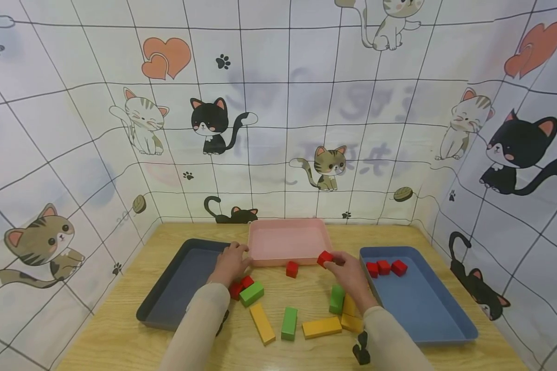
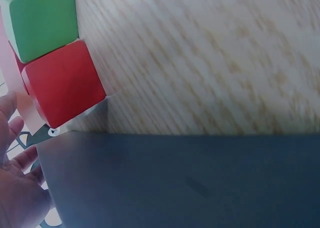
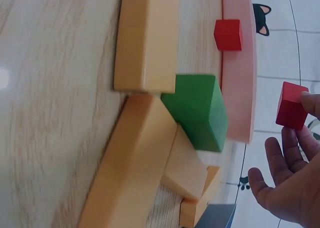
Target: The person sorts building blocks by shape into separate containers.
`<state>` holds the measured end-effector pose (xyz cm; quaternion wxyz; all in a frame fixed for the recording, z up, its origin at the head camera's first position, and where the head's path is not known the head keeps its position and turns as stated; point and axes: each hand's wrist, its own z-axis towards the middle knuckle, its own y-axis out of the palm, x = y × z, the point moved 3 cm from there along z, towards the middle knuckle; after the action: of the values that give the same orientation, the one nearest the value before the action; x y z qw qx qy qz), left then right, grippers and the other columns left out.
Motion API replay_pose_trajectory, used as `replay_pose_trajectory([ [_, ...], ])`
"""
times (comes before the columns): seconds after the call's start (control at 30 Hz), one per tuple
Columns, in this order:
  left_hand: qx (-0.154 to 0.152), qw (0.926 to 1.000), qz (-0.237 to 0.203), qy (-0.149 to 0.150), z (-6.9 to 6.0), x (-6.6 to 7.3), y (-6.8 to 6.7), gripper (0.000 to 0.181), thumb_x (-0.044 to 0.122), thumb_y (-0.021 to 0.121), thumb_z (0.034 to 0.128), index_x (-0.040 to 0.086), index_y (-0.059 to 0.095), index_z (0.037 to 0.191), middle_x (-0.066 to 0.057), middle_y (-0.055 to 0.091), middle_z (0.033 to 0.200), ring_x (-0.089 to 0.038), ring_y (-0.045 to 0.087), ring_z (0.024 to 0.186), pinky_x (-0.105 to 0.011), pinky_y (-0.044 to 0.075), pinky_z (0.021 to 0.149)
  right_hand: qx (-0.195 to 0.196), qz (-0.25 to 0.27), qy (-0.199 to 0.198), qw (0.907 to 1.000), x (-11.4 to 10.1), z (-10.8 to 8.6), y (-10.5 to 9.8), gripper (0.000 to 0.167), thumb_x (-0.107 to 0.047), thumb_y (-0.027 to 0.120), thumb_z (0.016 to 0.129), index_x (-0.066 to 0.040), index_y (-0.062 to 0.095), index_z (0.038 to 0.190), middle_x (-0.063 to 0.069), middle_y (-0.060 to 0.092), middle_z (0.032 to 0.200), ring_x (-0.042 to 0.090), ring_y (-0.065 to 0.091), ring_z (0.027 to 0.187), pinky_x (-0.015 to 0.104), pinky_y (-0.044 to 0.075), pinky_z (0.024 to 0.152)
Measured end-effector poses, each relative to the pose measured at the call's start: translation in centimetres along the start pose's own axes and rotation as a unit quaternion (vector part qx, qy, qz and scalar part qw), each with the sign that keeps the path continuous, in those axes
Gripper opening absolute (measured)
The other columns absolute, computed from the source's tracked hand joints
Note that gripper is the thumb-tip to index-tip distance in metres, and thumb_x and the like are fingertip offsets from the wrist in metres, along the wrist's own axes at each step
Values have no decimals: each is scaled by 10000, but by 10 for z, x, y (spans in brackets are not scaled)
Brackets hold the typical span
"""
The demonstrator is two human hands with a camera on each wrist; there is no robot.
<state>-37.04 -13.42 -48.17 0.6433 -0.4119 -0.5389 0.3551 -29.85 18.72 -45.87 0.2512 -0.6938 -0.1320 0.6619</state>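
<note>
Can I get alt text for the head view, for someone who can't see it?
A person's right grip holds a red cube near a pink tray, while the left grip is by a dark gray tray. Three red cubes lie in a blue tray on the right; loose red, green and yellow blocks lie on a wooden table.

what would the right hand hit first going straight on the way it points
Likely the pink rectangular tray, at its near right corner, though the right hand, holding a red cube, may be above the rim.

No legible text; faint purplish marks (image 1: 364,100) on cat-print wall sheet (image 1: 266,64) unreadable.
</note>
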Motion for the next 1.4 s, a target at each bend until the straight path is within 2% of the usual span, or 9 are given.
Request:
replay_pose_trajectory([
  [0.27, -25, 10000, -31, -20, 0, 0, 0, 385, 307, 641, 975, 102, 611, 1299, -177, 484, 1368, -397, 476, 1218, -621, 359, 1007, 387, -168, -139, 9990, 7, 2, -24, 439, -244, 677, 942, -12, 605, 1308, 180, 645, 1175, 324, 581, 1039, 460, 472, 853],
  [0.47, -35, 10000, -4, -25, 0, 0, 1, 384, 313, 644, 973, 108, 611, 1296, -176, 481, 1374, -397, 477, 1218, -623, 363, 1000, 641, -120, 87, 9978, 17, 5, -38, 446, -231, 672, 948, 10, 586, 1313, 219, 623, 1194, 348, 557, 1049, 470, 456, 898],
  [0.73, -41, 10000, 26, -37, 1, 0, 1, 384, 316, 643, 975, 112, 609, 1299, -173, 476, 1380, -396, 476, 1222, -622, 369, 995, 941, 126, 346, 9949, 33, 5, -55, 489, -266, 648, 961, 2, 553, 1358, 220, 608, 1238, 321, 595, 1012, 409, 494, 842],
  [0.87, -34, 10000, 12, -43, 1, -1, 2, 390, 324, 648, 972, 115, 610, 1300, -171, 477, 1377, -394, 476, 1223, -617, 368, 997, 1021, 130, 422, 9938, 38, 1, -63, 491, -273, 622, 975, 6, 534, 1369, 230, 597, 1258, 339, 580, 1064, 438, 485, 872],
  [1.17, -38, 10000, -34, -68, 1, -2, 1, 397, 315, 654, 968, 110, 610, 1305, -177, 473, 1385, -396, 471, 1230, -617, 361, 1006, 1493, -25, 683, 9864, 54, -3, -76, 461, -228, 644, 954, 51, 568, 1313, 259, 615, 1212, 387, 581, 1054, 477, 503, 840],
  [1.4, -35, 10000, -43, -59, 1, -1, 1, 393, 309, 644, 974, 110, 608, 1311, -174, 468, 1396, -397, 465, 1241, -618, 357, 1010, 1490, -130, 972, 9840, 67, -7, -80, 504, -234, 628, 966, 73, 532, 1354, 272, 574, 1267, 434, 533, 1123, 529, 473, 903],
])
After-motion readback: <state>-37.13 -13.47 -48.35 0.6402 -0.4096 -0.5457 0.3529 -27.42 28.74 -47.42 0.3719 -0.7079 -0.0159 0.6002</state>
